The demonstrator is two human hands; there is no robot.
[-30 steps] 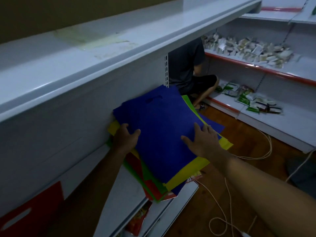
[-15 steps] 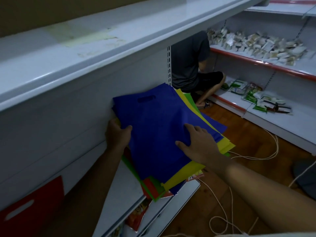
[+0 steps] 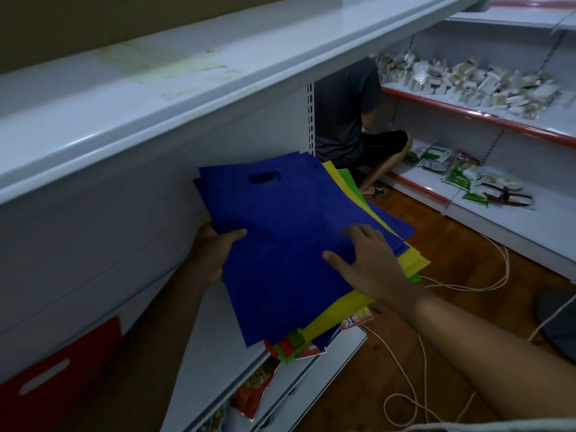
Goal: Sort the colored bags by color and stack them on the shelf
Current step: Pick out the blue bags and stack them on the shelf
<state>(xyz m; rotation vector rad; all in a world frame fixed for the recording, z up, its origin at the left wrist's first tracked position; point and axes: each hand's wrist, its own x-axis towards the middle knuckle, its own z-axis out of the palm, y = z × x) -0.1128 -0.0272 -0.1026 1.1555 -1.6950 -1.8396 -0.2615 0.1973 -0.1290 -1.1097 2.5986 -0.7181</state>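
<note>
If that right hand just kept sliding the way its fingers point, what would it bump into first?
The right hand lies flat on the top blue bag, fingers pointing up-left across it. Going on, it would probably cross the bag's handle cutout and then meet the shelf's grey back panel, though depth is unclear.

Dim, bluish cast overall; we see soft glare along the upper shelf (image 3: 187, 98) lip; deep shadow beneath it; wide-angle bending at edges; fingers (image 3: 361, 236) slightly motion-blurred.

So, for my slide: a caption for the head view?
Left hand grips blue bags atop a mixed-color stack; right hand rests on them.
</note>
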